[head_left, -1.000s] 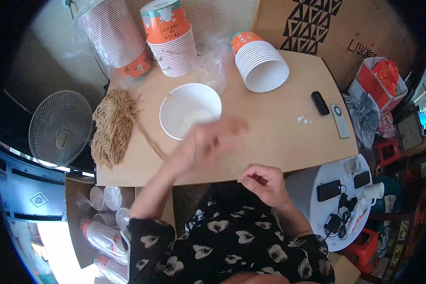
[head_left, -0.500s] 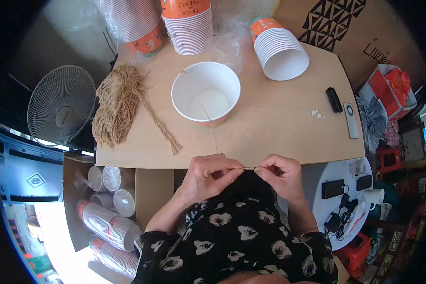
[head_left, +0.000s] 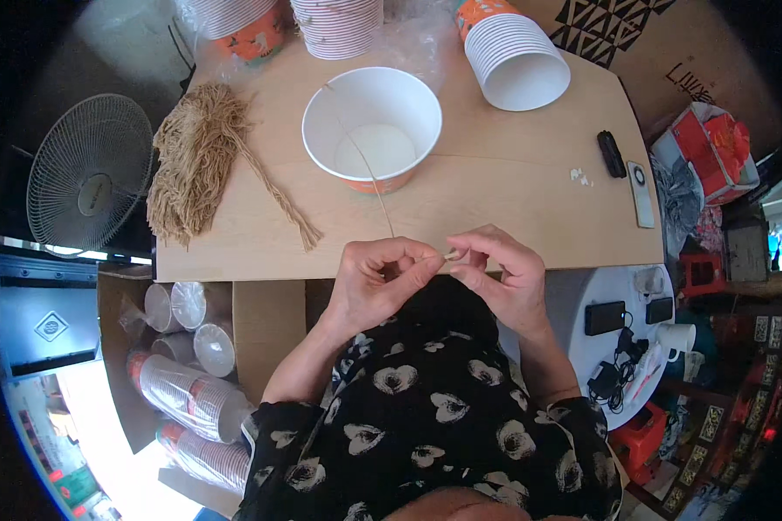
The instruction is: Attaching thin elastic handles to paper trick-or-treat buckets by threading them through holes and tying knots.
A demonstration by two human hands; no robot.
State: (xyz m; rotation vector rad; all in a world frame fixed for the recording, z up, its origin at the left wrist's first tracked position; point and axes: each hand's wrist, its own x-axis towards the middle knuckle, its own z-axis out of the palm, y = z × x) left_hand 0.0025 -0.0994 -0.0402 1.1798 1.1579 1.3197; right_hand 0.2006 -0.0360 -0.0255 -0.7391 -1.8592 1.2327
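Note:
Just in front of the table's near edge, my left hand [head_left: 382,276] is closed in a pinch on a thin tan twine [head_left: 384,210]. From that hand the strand runs forward and over the rim of a white-lined paper bucket [head_left: 413,104] with an orange outside. The thumb and fingers of my right hand [head_left: 506,276] meet my left fingertips and pinch the twine's short end, where a small loop or knot shows. Exactly how it is wound is too small to make out. A thick bundle of tan twine [head_left: 195,165] lies left of the bucket.
Stacked paper buckets [head_left: 517,74] lie at the back right, with upright stacks [head_left: 337,26] behind. A black stapler-like object [head_left: 611,154], a grey remote-like object [head_left: 640,195] and white scraps [head_left: 580,177] are on the right. A fan [head_left: 91,178] and a carton [head_left: 269,334] flank the left.
The twine was held straight between both hands; now its end is bunched or looped at my fingertips, with the hands closer together. The whole scene has shifted upward in the picture.

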